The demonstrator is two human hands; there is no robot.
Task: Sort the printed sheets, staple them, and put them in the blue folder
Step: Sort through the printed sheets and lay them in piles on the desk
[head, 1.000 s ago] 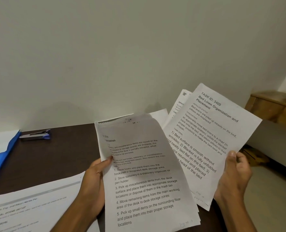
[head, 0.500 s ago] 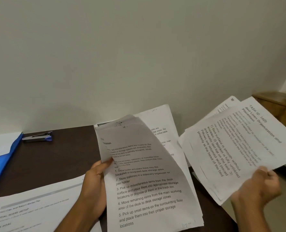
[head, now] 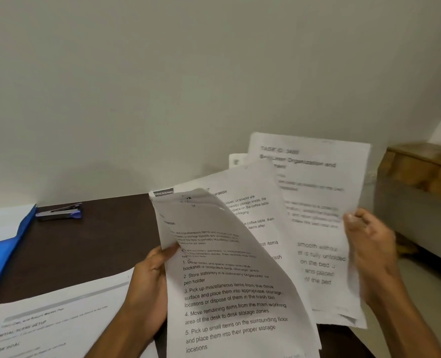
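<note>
Left hand (head: 149, 285) grips a curled stack of sheets (head: 229, 293) by its left edge; right hand (head: 369, 251) pinches a second bundle (head: 315, 192) upright beside it, blue folder (head: 5, 249) far left of both

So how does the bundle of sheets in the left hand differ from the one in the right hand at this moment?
The left-hand bundle has its top sheet curling forward, with sharp, readable numbered steps; the right-hand bundle stands flatter and more upright, its print motion-blurred. The left hand pinches its bundle at the left edge, while the right hand grips its bundle at the right edge. The left-hand bundle overlaps in front of the right-hand bundle. Both are white printed sheets held above the desk.
</note>
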